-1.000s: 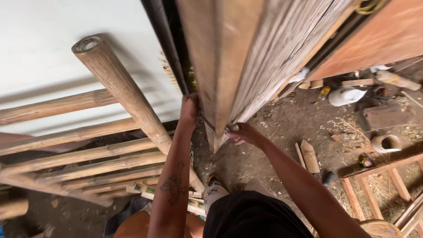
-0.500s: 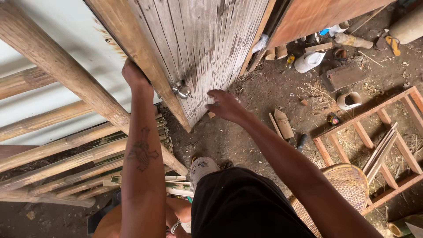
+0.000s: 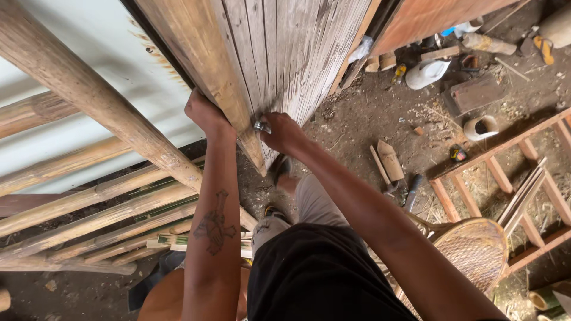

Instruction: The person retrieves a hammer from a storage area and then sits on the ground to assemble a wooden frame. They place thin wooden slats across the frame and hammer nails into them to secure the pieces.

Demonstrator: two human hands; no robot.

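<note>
I see my right hand with its fingers curled shut around a small metal fitting on the face of the weathered wooden door panel. My left hand has its fingers wrapped over the panel's thick left edge, closed on the wood just left of the fitting. The panel stands upright in the middle of the scene, its lower corner near both hands and above the dirt floor. To the left, a thick bamboo pole runs diagonally past my left forearm, with more poles lying below it. To the right, on the floor, lie wood offcuts, a white cap and a reddish wooden frame. A wicker chair stands near my right arm.
</note>
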